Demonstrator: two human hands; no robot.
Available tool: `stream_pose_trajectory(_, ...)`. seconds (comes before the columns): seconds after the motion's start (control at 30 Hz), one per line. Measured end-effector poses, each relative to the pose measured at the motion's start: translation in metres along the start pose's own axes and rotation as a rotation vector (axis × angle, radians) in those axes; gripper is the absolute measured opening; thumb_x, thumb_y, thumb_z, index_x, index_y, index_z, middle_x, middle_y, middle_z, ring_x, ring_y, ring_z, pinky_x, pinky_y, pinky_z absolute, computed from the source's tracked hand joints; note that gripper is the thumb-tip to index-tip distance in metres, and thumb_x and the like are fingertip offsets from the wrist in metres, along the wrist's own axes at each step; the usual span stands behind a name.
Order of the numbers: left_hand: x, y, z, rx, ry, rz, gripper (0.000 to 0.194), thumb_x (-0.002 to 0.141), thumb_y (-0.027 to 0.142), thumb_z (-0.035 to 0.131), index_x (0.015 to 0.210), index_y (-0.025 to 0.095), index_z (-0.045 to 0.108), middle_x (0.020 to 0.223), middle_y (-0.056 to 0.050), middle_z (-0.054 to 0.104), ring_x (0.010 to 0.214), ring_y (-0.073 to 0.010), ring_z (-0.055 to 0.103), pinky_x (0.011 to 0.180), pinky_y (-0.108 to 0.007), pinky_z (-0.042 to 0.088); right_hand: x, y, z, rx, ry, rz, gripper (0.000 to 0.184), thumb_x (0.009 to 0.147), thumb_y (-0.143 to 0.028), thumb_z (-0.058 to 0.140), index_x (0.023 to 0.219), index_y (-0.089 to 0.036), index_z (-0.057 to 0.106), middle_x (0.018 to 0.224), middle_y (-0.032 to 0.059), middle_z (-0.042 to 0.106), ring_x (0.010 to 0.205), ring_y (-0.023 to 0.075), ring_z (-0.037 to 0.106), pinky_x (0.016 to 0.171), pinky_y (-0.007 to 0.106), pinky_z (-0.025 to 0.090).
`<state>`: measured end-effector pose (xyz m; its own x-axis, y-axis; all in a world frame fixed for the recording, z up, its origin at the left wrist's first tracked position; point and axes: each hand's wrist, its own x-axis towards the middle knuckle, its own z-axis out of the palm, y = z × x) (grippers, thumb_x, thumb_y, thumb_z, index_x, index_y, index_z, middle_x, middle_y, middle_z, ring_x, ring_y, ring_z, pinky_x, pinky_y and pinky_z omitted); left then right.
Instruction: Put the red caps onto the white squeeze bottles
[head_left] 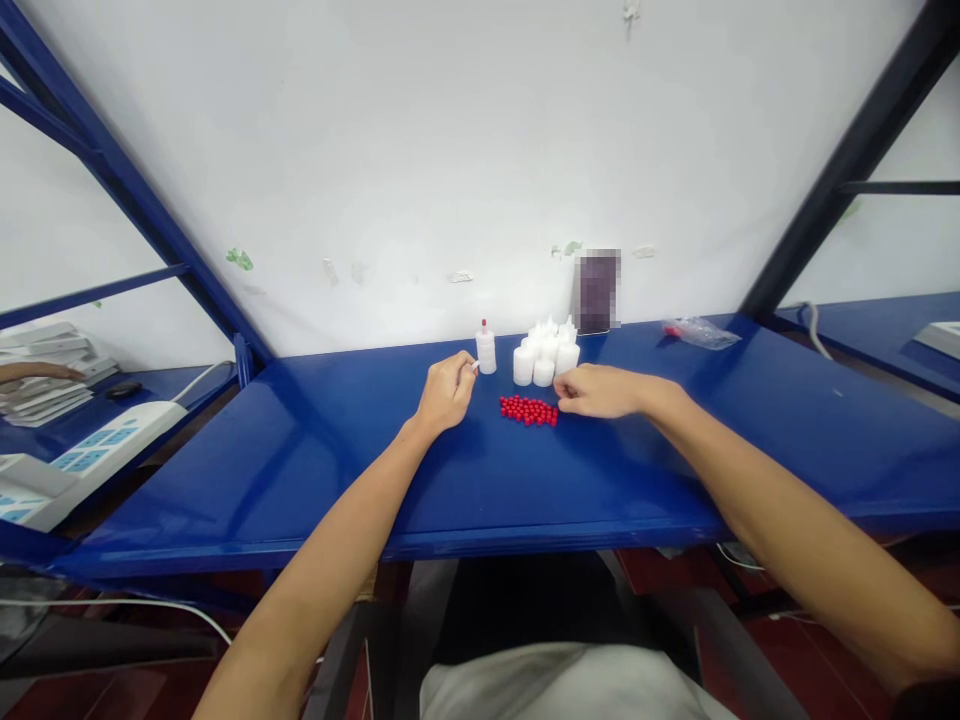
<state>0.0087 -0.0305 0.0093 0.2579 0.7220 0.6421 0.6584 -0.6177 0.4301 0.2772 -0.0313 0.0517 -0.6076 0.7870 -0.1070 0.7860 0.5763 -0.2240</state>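
Observation:
My left hand (448, 390) is closed, with a small white piece (475, 366) sticking out between thumb and forefinger. Just beyond it stands an upright white bottle (486, 353) with a red tip on its nozzle. My right hand (592, 389) has its fingers curled together at the right end of a spread of small red caps (527, 410); whatever those fingers hold is hidden. Directly behind that hand, several white bottles (544, 355) are grouped tightly, some with pointed nozzles showing at the back.
A blurred-out dark rectangle (598, 290) leans on the wall behind the bottles. A clear plastic bag (701, 333) with something red lies at the table's back right. Blue metal posts flank the blue table (315, 470). At far left are a power strip (112, 450) and another person's hand (41, 371).

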Motion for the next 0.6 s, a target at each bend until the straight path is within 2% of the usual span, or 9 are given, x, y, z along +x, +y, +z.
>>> stream_pose_trajectory(0.17,0.000,-0.002,0.001,0.027,-0.026,-0.017,0.030,0.097,0.029,0.034,0.086,0.017,0.059,0.075,-0.002,0.062,0.068,-0.0146,0.055,0.067,-0.027,0.040,-0.001,-0.002,0.000,0.104,-0.053,-0.025,0.010,0.075,-0.021,0.058,0.066,-0.021,0.055,0.062,0.0004,0.060,0.054,0.0145,0.051,0.049,0.027,0.034)
stream_pose_trajectory(0.3,0.000,-0.002,0.000,0.025,-0.051,0.013,0.033,0.099,0.032,0.032,0.087,0.017,0.058,0.080,-0.004,0.062,0.074,-0.0161,0.056,0.072,-0.028,0.041,-0.001,-0.003,-0.002,0.117,-0.077,-0.033,0.007,0.075,-0.021,0.056,0.069,-0.021,0.059,0.064,0.0006,0.063,0.057,0.0156,0.055,0.051,0.027,0.036)
stream_pose_trajectory(0.33,0.000,-0.001,0.001,0.023,-0.058,0.018,0.033,0.100,0.032,0.031,0.087,0.017,0.058,0.079,-0.004,0.061,0.074,-0.0161,0.056,0.072,-0.028,0.041,-0.001,-0.003,-0.002,0.098,-0.043,-0.031,0.009,0.077,-0.022,0.055,0.069,-0.021,0.059,0.065,0.0011,0.063,0.058,0.0157,0.055,0.052,0.027,0.036)
stream_pose_trajectory(0.4,0.001,0.004,0.002,0.020,-0.075,0.028,0.033,0.100,0.032,0.031,0.087,0.017,0.057,0.078,-0.003,0.060,0.073,-0.0160,0.055,0.072,-0.028,0.041,0.001,-0.005,0.000,0.067,0.105,-0.040,0.014,0.083,-0.026,0.051,0.076,-0.020,0.062,0.069,0.0021,0.064,0.060,0.0160,0.055,0.056,0.028,0.036)
stream_pose_trajectory(0.5,0.001,0.016,0.007,0.007,-0.102,0.055,0.034,0.101,0.033,0.030,0.088,0.017,0.057,0.078,-0.003,0.060,0.072,-0.0161,0.055,0.071,-0.029,0.040,0.004,-0.012,0.005,0.108,0.358,-0.118,0.025,0.092,-0.037,0.047,0.103,-0.019,0.060,0.073,0.0016,0.062,0.063,0.0162,0.053,0.061,0.028,0.036)
stream_pose_trajectory(0.6,0.001,0.028,0.010,-0.023,-0.170,0.121,0.034,0.101,0.034,0.028,0.090,0.018,0.056,0.079,-0.004,0.060,0.072,-0.0165,0.054,0.071,-0.029,0.041,0.008,-0.021,0.013,0.191,0.447,-0.244,0.032,0.096,-0.046,0.044,0.112,-0.020,0.055,0.076,0.0009,0.060,0.065,0.0157,0.052,0.064,0.027,0.037)
